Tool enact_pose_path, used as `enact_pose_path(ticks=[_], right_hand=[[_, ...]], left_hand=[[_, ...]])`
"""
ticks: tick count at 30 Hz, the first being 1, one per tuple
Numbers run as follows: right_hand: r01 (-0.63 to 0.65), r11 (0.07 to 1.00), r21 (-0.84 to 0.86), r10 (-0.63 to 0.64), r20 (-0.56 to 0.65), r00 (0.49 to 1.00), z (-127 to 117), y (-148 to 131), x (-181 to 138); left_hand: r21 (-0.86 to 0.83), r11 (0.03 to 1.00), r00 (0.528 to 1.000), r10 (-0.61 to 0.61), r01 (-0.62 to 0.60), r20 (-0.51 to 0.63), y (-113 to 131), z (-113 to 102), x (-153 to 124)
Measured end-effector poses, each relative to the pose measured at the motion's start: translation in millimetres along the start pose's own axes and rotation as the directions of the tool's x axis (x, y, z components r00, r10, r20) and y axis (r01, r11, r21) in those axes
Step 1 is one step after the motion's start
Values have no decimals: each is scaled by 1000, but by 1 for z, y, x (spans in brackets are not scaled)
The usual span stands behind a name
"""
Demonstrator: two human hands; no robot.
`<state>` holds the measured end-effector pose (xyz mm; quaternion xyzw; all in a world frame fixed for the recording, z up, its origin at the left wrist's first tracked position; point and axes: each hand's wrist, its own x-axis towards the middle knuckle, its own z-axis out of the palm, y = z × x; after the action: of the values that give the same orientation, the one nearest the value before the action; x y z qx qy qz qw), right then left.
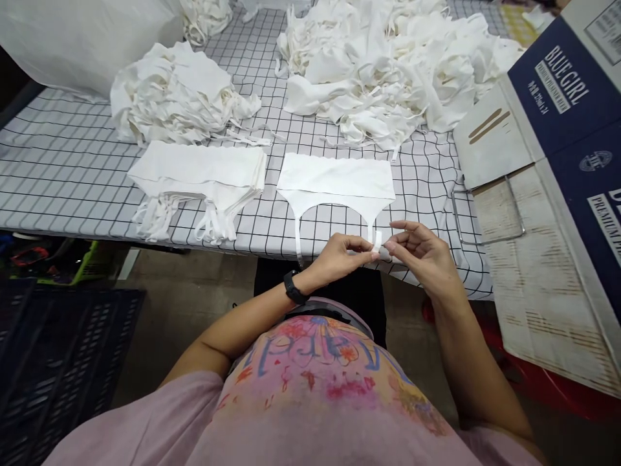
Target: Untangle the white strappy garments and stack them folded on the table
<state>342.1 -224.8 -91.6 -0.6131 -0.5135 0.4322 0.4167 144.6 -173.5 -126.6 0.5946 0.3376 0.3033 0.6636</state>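
Note:
A white cloth top (337,175) with two thin straps lies flat near the table's front edge, its straps pointing toward me. My left hand (342,257) pinches the right-hand strap (378,241) near its end, which is folded up in a short loop. Just right of that loop, my right hand (422,252) has its fingers partly spread, with the thumb tip close to the strap. Whether the thumb touches it is hard to make out. To the left is a neat stack of matching white tops (194,171), their straps bunched at the front.
Loose heaps of white tops lie behind, one at left (174,90) and a larger one (369,71) at right. A cardboard box (538,246) stands against the table's right side, with a metal wire frame (514,207) at its flap. Dark plastic crates (63,349) sit below left.

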Motion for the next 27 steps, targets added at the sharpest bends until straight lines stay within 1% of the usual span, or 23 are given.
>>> enact_pose_path(ticks=[2, 3, 6, 8, 10, 13, 16, 19, 21, 23, 24, 26, 27], right_hand=[[-69, 997, 38, 71, -58, 996, 2, 3, 5], [-95, 995, 31, 96, -61, 994, 3, 4, 7], [-123, 992, 18, 123, 3, 992, 10, 7, 12], [-124, 989, 78, 121, 38, 992, 16, 9, 14], [-143, 975, 168, 138, 42, 990, 22, 11, 17], [-180, 940, 291, 183, 15, 983, 28, 13, 21], [-185, 921, 342, 191, 16, 981, 31, 14, 27], [-186, 921, 342, 198, 0, 980, 31, 15, 34], [-183, 922, 342, 206, -33, 978, 29, 16, 41], [-181, 924, 336, 213, -59, 975, 27, 18, 47], [-183, 926, 329, 215, -64, 975, 26, 18, 50], [-185, 933, 308, 215, -66, 974, 25, 18, 57], [-187, 936, 299, 216, -67, 974, 25, 18, 60]], left_hand=[[-46, 998, 999, -45, 44, -14, 1, -2, 4], [-59, 997, 998, -57, 56, -17, 1, -2, 5], [-33, 998, 998, -60, 59, -21, 1, -2, 5], [18, 999, 999, -34, 34, -26, 0, 0, 4], [73, 997, 1000, -13, 15, -20, 1, 2, 2], [126, 992, 1000, -25, 25, -5, 1, 4, 1], [144, 989, 999, -44, 40, 23, 0, 5, 2], [188, 982, 998, -7, -4, 58, -1, 0, 5], [257, 964, 997, 58, -71, 58, 0, -8, 11], [377, 914, 988, 150, -149, 29, 2, -20, 20], [457, 870, 980, 200, -185, 16, 3, -27, 27], [632, 743, 962, 274, -219, 11, 4, -42, 44], [709, 671, 957, 288, -216, 18, 4, -49, 54]])
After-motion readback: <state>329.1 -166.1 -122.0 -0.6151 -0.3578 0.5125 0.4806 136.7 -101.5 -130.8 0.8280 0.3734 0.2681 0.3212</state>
